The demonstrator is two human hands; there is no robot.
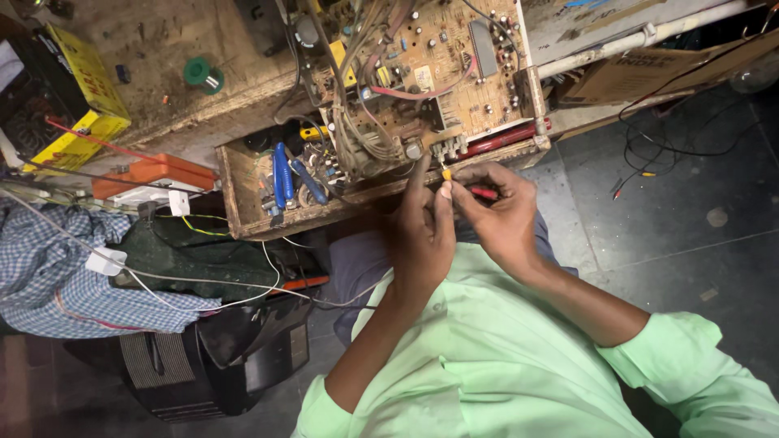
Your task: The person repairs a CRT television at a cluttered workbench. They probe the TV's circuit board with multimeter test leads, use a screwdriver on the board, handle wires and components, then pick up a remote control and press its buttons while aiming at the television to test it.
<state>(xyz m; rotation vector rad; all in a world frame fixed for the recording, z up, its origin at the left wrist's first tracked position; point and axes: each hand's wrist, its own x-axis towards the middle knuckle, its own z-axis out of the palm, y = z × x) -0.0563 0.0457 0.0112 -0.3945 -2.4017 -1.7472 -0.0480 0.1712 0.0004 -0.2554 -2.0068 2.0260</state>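
Both hands met at the front edge of the circuit board [438, 65], just below the row of sockets [442, 148] on its near side. The left hand [423, 235] was closed, thumb and fingers pinching a small yellow plug [446, 173], with the forefinger stretched up toward the sockets. The right hand [499, 215] was closed too, gripping a red plug [485, 193] that lay across its fingers, just beside the yellow one.

Neither plug looked seated: both sat a little short of the sockets, held in the fingers, not in the board. So the work appeared to be at its start or middle, with the leads gathered and lined up, and the joining to the board not yet done. Whether any other lead was already in a socket could not be told; the hands hid part of the row.

The board rested on a worn wooden counter [162, 49], above an open drawer [235, 203] holding blue-handled pliers [280, 174]. A green solder spool [197, 71] and a yellow box [81, 89] lay well apart on the left, untouched.
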